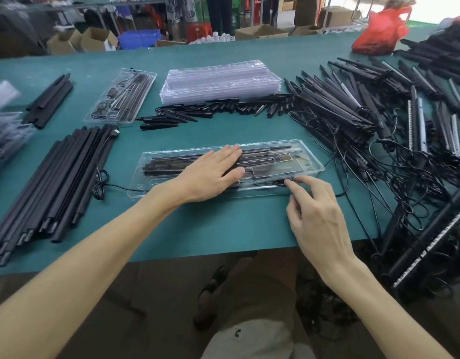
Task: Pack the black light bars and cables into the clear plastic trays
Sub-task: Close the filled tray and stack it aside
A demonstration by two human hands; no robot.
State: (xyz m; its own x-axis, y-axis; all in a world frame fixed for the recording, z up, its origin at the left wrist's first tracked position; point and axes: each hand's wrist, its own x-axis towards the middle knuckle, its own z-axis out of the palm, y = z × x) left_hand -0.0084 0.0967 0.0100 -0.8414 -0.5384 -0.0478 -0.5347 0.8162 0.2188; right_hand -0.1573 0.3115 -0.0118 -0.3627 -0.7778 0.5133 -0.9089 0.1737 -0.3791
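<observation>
Hands (210,174) on tray (311,161), cable (280,183) — near table edge (223,251)

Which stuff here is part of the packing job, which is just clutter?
Job: front tray; left hand pressing its bars; right hand pinching cable; light bar pile; empty tray stack.
Lying about: red bag; cardboard boxes; blue crate.

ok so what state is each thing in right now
near tray: holds bars
left hand: flat, pressing on those bars
right hand: fingertips at a cable by the tray's front edge, grip unclear
far tray: packed
tray stack: empty, stacked
loose bars: heaped, tangled
</observation>
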